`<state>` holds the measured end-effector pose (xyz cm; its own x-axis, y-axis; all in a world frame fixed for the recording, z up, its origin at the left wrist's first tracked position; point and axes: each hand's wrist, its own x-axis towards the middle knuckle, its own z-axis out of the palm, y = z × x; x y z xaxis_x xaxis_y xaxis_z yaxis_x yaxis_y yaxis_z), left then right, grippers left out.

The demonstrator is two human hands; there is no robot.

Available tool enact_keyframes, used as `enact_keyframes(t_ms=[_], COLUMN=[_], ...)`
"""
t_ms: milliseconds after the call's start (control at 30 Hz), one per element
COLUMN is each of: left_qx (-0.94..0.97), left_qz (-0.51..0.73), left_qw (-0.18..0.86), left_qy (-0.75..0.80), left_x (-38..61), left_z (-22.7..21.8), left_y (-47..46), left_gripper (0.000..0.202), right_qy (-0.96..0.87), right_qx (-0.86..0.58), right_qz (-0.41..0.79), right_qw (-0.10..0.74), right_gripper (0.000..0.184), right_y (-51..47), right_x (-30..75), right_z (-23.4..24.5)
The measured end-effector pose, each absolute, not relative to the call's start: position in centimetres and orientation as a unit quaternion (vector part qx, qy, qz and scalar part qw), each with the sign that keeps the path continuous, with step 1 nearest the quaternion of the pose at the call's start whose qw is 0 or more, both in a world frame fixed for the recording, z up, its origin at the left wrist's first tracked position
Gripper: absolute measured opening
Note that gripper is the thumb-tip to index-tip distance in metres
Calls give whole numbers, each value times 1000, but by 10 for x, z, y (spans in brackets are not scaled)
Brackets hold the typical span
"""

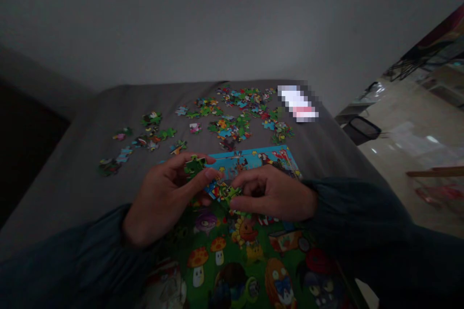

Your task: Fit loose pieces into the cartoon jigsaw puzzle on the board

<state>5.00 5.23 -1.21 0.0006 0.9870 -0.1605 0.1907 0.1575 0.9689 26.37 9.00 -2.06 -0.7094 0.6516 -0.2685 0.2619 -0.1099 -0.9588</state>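
Note:
My left hand (165,198) is closed in a pinch on a green puzzle piece (194,165). My right hand (273,193) is closed on a small joined cluster of blue and green puzzle pieces (222,191), and the two hands meet above the partly built cartoon puzzle board (253,246). Both hands hover just over the board's upper half. Dark sleeves cover both forearms.
Many loose puzzle pieces (232,116) lie scattered across the grey surface (72,178) beyond the board, with a smaller group (145,137) to the left. A blurred white and pink object (297,103) lies at the far right edge. A shiny floor (406,140) lies to the right.

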Motion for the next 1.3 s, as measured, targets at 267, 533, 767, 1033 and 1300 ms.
enact_keyframes(t_ms=[267, 533, 767, 1033, 1300], left_qx=[503, 489, 501, 553, 555], left_qz=[399, 415, 402, 420, 419], left_qw=[527, 532, 524, 424, 453], left_qy=[556, 553, 559, 581, 557], left_x=[55, 56, 55, 58, 58], left_z=[-10, -9, -10, -5, -8], left_y=[50, 49, 50, 45, 40], left_gripper=[38, 39, 40, 20, 22], right_qy=[-627, -601, -585, -573, -577], right_qx=[-376, -380, -379, -371, -367], right_qz=[671, 694, 706, 722, 717], right_qw=[121, 114, 125, 114, 135], right_gripper=[31, 28, 30, 32, 34], right_y=[87, 88, 88, 89, 88], right_x=[261, 262, 261, 260, 259], right_z=[-16, -15, -18, -16, -13])
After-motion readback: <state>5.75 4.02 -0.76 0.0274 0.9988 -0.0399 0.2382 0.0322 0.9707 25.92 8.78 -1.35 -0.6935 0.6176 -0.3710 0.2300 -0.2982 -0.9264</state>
